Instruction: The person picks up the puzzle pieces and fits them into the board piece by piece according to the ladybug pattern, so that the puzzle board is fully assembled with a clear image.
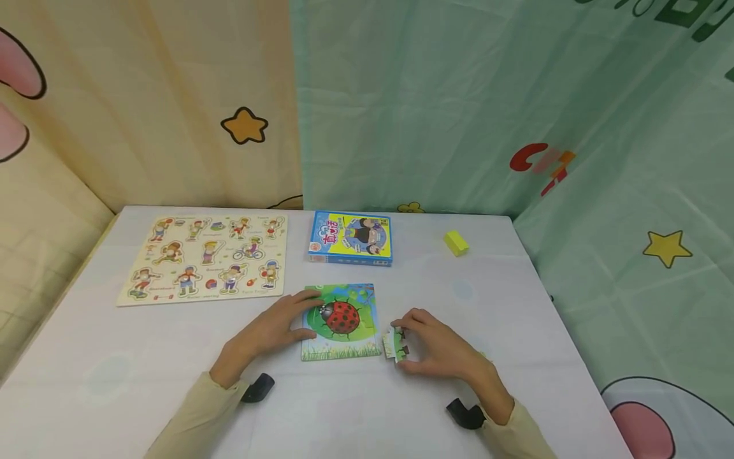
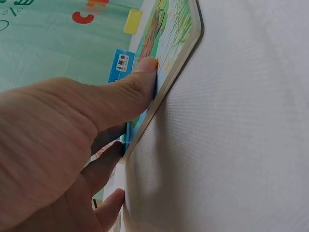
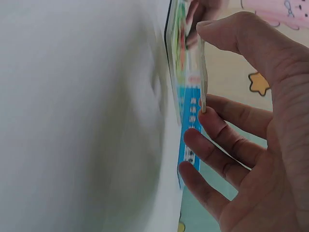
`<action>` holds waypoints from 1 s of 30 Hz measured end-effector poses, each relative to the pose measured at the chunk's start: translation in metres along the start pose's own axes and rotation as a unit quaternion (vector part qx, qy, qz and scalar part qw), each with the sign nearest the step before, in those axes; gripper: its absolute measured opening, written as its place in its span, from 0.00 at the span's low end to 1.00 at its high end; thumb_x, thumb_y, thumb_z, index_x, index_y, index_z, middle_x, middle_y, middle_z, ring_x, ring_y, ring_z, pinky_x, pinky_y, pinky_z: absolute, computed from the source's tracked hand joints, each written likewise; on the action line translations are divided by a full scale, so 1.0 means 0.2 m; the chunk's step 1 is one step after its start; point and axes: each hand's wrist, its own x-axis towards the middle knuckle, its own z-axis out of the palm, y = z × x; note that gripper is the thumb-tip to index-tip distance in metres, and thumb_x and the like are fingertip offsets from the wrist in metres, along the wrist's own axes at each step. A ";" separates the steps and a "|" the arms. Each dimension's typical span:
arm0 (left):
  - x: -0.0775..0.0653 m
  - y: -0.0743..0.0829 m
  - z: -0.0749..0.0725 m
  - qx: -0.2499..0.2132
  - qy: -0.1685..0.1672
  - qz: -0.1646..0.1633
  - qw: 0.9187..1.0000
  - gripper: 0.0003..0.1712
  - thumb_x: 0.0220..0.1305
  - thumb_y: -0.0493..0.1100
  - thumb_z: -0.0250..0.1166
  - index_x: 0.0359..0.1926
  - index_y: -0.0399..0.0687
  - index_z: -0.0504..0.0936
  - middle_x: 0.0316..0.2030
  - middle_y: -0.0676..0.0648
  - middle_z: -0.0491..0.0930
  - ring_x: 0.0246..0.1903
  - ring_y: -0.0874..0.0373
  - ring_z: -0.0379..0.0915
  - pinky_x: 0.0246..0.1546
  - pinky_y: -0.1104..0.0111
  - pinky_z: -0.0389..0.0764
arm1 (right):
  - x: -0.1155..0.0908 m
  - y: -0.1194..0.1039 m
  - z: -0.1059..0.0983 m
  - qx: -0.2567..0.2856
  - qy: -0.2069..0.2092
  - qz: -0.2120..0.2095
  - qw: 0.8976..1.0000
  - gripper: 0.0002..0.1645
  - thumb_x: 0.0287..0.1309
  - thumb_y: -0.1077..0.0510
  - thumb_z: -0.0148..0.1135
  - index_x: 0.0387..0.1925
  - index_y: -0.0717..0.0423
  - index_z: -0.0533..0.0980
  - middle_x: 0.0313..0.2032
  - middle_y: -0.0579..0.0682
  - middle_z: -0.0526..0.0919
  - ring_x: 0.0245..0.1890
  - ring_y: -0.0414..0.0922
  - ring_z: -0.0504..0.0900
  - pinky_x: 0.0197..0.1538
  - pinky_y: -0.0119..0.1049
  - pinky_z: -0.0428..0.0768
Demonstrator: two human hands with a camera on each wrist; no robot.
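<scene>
A square ladybug puzzle with a green picture and grass along its lower edge lies flat on the table. My left hand rests at its left side, thumb and fingertips touching the board, as the left wrist view also shows the thumb on its face. To the right of the board, my right hand pinches a thin puzzle piece with green and dark marks between thumb and fingers. Edge-on in the right wrist view, the piece stands upright.
A wooden board with figures of children at sports lies at the back left. Behind the ladybug puzzle sits a blue and yellow box. A yellow block stands at the back right. Printed curtains hang behind the table.
</scene>
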 end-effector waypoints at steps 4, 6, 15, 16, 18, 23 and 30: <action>0.00 0.01 0.00 0.000 0.000 0.004 1.000 0.37 0.60 0.49 0.72 0.68 0.44 0.73 0.72 0.42 0.66 0.71 0.40 0.62 0.70 0.45 0.67 | 0.07 -0.04 0.02 -0.015 0.008 -0.030 0.999 0.37 0.46 0.43 0.77 0.58 0.48 0.78 0.48 0.38 0.75 0.47 0.33 0.72 0.54 0.35 0.80; 0.00 0.01 0.00 0.000 0.000 0.005 1.000 0.37 0.60 0.49 0.72 0.68 0.43 0.73 0.72 0.42 0.66 0.70 0.39 0.62 0.70 0.45 0.67 | 0.10 -0.06 0.03 -0.017 0.006 -0.036 0.999 0.37 0.46 0.42 0.77 0.58 0.48 0.78 0.49 0.39 0.76 0.47 0.34 0.72 0.54 0.35 0.81; 0.00 0.02 -0.01 0.006 0.001 0.002 1.000 0.37 0.60 0.49 0.72 0.68 0.43 0.73 0.72 0.41 0.66 0.70 0.39 0.62 0.70 0.46 0.67 | 0.23 -0.15 0.09 -0.021 -0.016 -0.037 0.999 0.38 0.49 0.39 0.74 0.61 0.47 0.77 0.52 0.41 0.77 0.50 0.37 0.74 0.56 0.36 0.80; 0.00 0.02 -0.01 0.007 0.001 0.001 1.000 0.37 0.60 0.49 0.72 0.68 0.43 0.73 0.72 0.42 0.66 0.71 0.39 0.62 0.70 0.46 0.66 | 0.24 -0.16 0.09 -0.024 -0.019 -0.036 0.999 0.38 0.49 0.38 0.74 0.61 0.47 0.76 0.54 0.41 0.77 0.51 0.37 0.74 0.56 0.36 0.81; 0.00 0.02 -0.02 0.006 0.000 -0.003 1.000 0.37 0.61 0.49 0.72 0.68 0.44 0.73 0.72 0.42 0.65 0.71 0.39 0.62 0.70 0.46 0.66 | 0.26 -0.17 0.11 -0.029 -0.024 -0.032 0.999 0.38 0.50 0.37 0.73 0.60 0.47 0.77 0.55 0.42 0.77 0.52 0.38 0.75 0.56 0.37 0.81; 0.00 0.02 -0.02 0.003 0.001 -0.002 1.000 0.37 0.60 0.49 0.72 0.68 0.44 0.73 0.72 0.42 0.65 0.70 0.40 0.62 0.70 0.45 0.67 | 0.30 -0.21 0.14 -0.045 -0.039 -0.025 0.998 0.38 0.50 0.35 0.72 0.60 0.47 0.76 0.55 0.43 0.77 0.49 0.38 0.75 0.53 0.35 0.81; 0.00 0.01 -0.02 0.004 -0.001 -0.004 1.000 0.37 0.61 0.50 0.72 0.69 0.46 0.72 0.73 0.43 0.65 0.71 0.40 0.61 0.70 0.45 0.66 | 0.33 -0.24 0.18 -0.059 -0.045 -0.017 0.997 0.39 0.51 0.34 0.71 0.60 0.47 0.77 0.56 0.44 0.78 0.52 0.41 0.75 0.59 0.39 0.79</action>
